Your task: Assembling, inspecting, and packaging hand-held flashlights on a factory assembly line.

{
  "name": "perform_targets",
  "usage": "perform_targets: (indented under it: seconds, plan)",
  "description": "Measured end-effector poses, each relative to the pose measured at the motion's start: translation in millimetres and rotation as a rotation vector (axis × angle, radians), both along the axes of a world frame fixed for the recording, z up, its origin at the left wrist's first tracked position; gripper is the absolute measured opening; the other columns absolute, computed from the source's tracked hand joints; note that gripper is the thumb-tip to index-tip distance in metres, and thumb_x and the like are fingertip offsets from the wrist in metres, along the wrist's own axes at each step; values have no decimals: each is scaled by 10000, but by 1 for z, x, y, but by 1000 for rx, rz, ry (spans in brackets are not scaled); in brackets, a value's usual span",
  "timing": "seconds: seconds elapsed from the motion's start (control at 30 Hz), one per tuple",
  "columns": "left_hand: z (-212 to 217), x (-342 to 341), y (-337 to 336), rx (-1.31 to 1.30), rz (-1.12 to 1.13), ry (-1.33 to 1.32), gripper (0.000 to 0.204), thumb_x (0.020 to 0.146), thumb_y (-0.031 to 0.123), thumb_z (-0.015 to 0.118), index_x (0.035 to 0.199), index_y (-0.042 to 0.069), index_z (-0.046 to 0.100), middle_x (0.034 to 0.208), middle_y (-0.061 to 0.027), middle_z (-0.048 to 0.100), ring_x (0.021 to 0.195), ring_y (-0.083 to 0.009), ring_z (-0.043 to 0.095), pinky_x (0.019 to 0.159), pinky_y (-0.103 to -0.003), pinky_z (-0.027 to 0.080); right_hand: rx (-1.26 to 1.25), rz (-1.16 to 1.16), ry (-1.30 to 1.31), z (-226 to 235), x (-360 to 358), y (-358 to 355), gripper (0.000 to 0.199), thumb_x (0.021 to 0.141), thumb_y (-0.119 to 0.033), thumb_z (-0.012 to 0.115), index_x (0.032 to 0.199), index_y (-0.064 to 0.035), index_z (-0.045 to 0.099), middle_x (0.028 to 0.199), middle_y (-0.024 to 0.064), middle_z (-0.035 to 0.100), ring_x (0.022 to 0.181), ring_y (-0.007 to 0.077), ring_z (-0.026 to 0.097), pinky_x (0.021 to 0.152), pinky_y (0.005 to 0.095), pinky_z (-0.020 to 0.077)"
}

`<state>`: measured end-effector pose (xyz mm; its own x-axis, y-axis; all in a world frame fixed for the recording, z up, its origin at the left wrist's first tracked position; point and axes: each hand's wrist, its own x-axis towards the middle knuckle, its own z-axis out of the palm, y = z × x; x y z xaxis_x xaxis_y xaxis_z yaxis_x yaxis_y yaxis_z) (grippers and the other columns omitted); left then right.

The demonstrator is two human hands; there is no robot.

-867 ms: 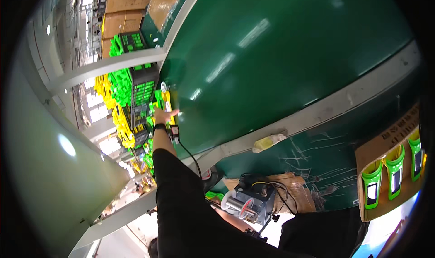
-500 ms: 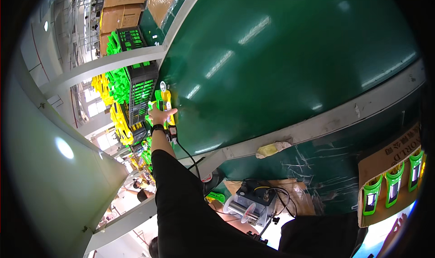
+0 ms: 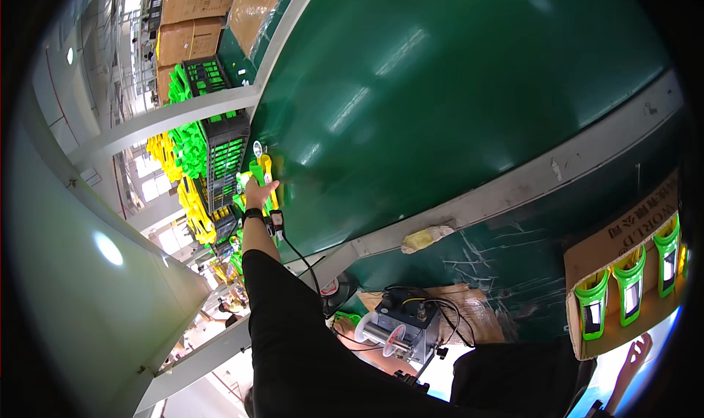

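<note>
Gripping glossy green-yellow plastic parts [image 3: 260, 170], left hand [image 3: 257, 195]

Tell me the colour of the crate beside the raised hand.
Black, with green parts showing through the crate, next to the left hand; head view.

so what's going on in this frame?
A person in a black sleeve stretches their left hand out to the far edge of a wide green conveyor belt, gripping a yellow and green plastic handheld device beside black crates of green parts. Their right hand is at the lower right, under a cardboard box of green devices, apparently empty.
</note>
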<state>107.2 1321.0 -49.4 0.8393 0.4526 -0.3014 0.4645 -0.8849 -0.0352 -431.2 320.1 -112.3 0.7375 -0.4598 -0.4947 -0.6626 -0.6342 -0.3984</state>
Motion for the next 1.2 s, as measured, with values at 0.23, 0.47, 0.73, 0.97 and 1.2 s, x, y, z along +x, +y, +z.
perform_targets:
  seconds: [0.23, 0.47, 0.73, 0.97, 1.2]
  plan:
    - [-39, 1, -39, -70, -151, -18, 483, 729, 309, 755, 1065, 19, 566, 964, -111, 648, 871, -251, 612, 773, -375, 470, -5, -217, 20, 28, -56, 12, 430, 893, -26, 509, 1311, -110, 450, 1361, 61, 414, 1066, 201, 479, 818, 313, 426]
    - [5, 24, -82, -428, 248, -336, 394, 714, 242, 735, 986, -1, 585, 873, -93, 623, 719, -204, 609, 660, -346, 501, 50, -201, -94, 70, 98, 89, 290, 827, 12, 574, 1112, -33, 540, 1166, 104, 528, 968, 211, 558, 775, 310, 452]
    - [73, -37, -369, -904, 551, -499, 348, 742, 281, 753, 915, 52, 556, 813, -68, 574, 726, -184, 584, 696, -348, 498, 231, 163, -487, 207, 208, 121, 375, 680, 52, 672, 1039, 15, 568, 1025, 190, 571, 934, 345, 574, 796, 388, 478]
    - [169, -164, -629, -1443, 719, -348, 361, 832, 347, 687, 1018, 82, 527, 859, -32, 531, 799, -146, 548, 744, -328, 466, 452, 524, -746, 238, 292, 164, 540, 729, -138, 697, 1179, 30, 450, 1052, 189, 514, 933, 359, 556, 794, 401, 492]
    - [163, -229, -749, -1772, 698, -238, 385, 904, 321, 584, 1160, 58, 468, 1045, -31, 550, 924, -109, 552, 754, -263, 453, 559, 530, -470, 231, 304, 138, 598, 750, -102, 682, 1260, 18, 394, 1151, 264, 475, 1046, 428, 514, 872, 431, 453]
